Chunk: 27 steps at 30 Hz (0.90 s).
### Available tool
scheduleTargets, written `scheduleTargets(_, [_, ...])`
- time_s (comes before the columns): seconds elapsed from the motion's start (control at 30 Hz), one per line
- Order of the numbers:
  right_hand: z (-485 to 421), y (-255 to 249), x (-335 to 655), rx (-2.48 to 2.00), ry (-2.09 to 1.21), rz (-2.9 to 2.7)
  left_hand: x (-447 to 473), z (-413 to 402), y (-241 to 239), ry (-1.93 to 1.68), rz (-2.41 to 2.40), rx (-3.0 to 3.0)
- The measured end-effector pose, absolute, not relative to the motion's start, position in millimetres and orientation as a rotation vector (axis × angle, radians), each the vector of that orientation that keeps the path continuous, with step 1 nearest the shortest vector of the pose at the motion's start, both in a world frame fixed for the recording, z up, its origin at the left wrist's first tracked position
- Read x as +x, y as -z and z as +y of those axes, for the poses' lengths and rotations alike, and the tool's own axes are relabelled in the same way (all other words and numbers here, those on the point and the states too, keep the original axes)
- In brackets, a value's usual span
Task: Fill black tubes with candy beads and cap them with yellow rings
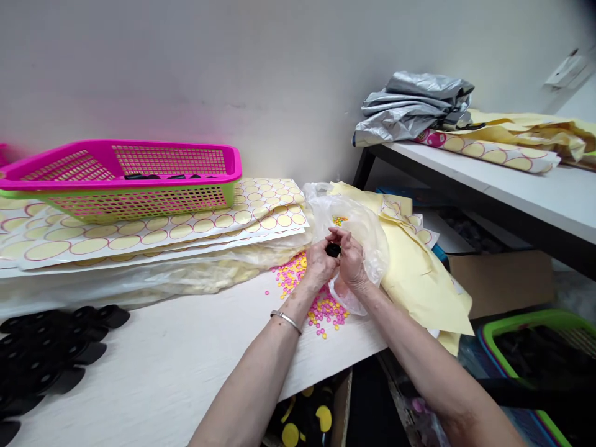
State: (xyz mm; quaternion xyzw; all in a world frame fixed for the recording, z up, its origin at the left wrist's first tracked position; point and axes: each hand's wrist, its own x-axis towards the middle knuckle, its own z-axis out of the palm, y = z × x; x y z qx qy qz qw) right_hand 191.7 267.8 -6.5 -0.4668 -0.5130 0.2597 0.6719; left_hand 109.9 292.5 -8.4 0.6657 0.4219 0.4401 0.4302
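Note:
My left hand (321, 259) is closed around the side of a small round black plastic part (333, 249). My right hand (352, 259) meets it from the other side, its fingers bent over the top and pressed close to the part. Between the fingers only the dark top of the part shows. Both hands are above a heap of small pink and yellow beads (326, 313) on the white table (186, 360). Just behind them lies a crumpled clear plastic bag (372, 233), with some orange, green and yellow beads (339, 220) showing at it.
A pink and green basket (233, 164) with black pieces inside stands on circle-printed sheets (153, 237). Rows of black parts (60, 354) lie at left. Yellow paper (419, 285) hangs over the right edge. A raised shelf (503, 180) holds silver bags (414, 105); a green-rimmed crate (535, 320) sits below.

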Motion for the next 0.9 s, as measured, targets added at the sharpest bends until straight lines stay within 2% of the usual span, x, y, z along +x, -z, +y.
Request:
scheduleTargets(0.4, [255.6,-11.8,199.5,-1.105,-0.711,-1.721,105.6,291.9,21.6,-1.154,0.905,1.697])
scheduleTargets(0.63, [248.9,-13.6,206.8,-1.105,-0.878,-1.728,106.0,294.4,32.3,-1.229,0.850,1.458])
scheduleTargets(0.77, [259.7,-16.3,215.3,-0.971,-1.127,-1.360,99.3,294.3,37.9,-1.183,0.739,1.404])
scheduleTargets(0.83, [269.9,-16.0,220.3,-1.070,-1.047,-1.281,94.9,294.2,41.2,-1.153,0.688,1.357])
scheduleTargets(0.9, [281.0,-12.7,224.8,-1.397,-0.801,-1.388,91.7,294.2,44.0,-1.130,0.688,1.337])
